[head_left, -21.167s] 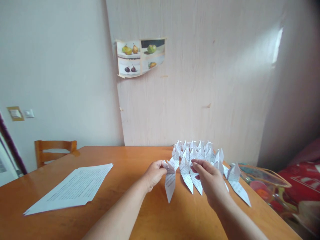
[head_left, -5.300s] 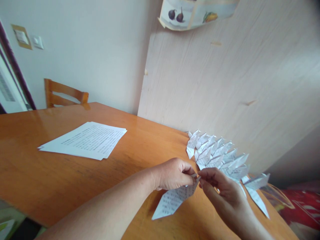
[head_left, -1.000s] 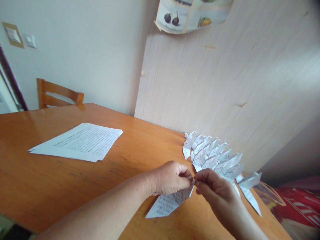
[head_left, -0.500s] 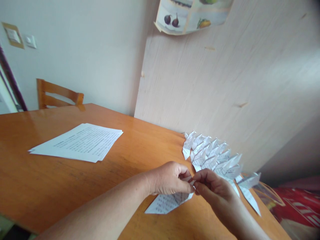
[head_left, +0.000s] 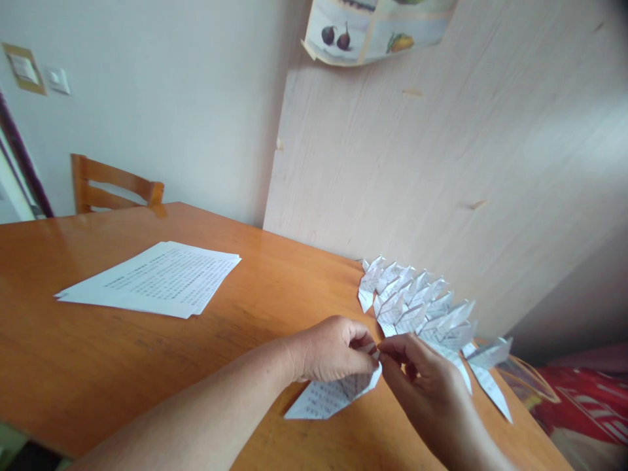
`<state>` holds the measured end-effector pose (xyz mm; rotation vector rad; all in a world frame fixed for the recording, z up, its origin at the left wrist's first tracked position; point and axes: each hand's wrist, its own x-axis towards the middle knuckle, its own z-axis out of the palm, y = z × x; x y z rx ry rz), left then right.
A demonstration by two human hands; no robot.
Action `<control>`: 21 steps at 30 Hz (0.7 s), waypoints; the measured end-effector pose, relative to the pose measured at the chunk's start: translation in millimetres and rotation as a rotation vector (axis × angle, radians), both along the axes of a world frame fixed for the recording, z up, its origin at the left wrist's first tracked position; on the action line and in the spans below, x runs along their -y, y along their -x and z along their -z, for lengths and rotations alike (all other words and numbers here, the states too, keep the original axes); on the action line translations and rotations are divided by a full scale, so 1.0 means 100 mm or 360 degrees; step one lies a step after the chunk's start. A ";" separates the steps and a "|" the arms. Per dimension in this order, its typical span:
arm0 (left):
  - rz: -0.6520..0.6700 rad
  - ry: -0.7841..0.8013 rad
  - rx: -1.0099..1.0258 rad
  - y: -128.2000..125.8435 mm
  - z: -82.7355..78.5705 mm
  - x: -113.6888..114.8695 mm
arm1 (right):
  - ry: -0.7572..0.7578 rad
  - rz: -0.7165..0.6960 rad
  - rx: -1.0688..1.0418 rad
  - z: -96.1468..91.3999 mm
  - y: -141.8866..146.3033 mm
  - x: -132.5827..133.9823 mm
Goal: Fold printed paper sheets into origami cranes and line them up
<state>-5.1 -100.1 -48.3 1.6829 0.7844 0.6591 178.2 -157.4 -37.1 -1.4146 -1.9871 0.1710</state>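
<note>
My left hand (head_left: pixel 333 350) and my right hand (head_left: pixel 424 379) meet over the orange wooden table (head_left: pixel 98 340). Both pinch the same folded piece of printed white paper (head_left: pixel 331 398), whose long pointed end lies towards me on the tabletop. The fingertips of the two hands close on its upper corner, nearly touching each other. Just behind the hands, several finished folded paper pieces (head_left: pixel 417 307) stand packed in rows against the pale wood-grain panel.
A stack of flat printed sheets (head_left: pixel 157 278) lies on the table's left half. A wooden chair (head_left: pixel 115 186) stands behind the far left edge. A fruit picture (head_left: pixel 373 29) hangs on the wood-grain panel (head_left: pixel 441 163). Red fabric (head_left: pixel 589 405) and a glass rim (head_left: pixel 530 376) show at the right.
Over the last second the hands have stayed in place, the fingertips working the paper's upper corner. The folded piece has shifted slightly under my left hand.
</note>
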 end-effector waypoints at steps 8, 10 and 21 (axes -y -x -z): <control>-0.0009 0.0072 0.0031 -0.01 0.01 -0.01 | -0.0238 0.0024 0.0156 0.04 -0.02 -0.02; -0.0019 0.0060 0.0023 -0.02 0.01 -0.01 | -0.0312 0.0022 0.0176 0.06 -0.02 -0.03; -0.0099 0.0037 0.0050 -0.03 0.06 -0.03 | -0.0345 -0.0019 0.0243 0.07 -0.01 0.00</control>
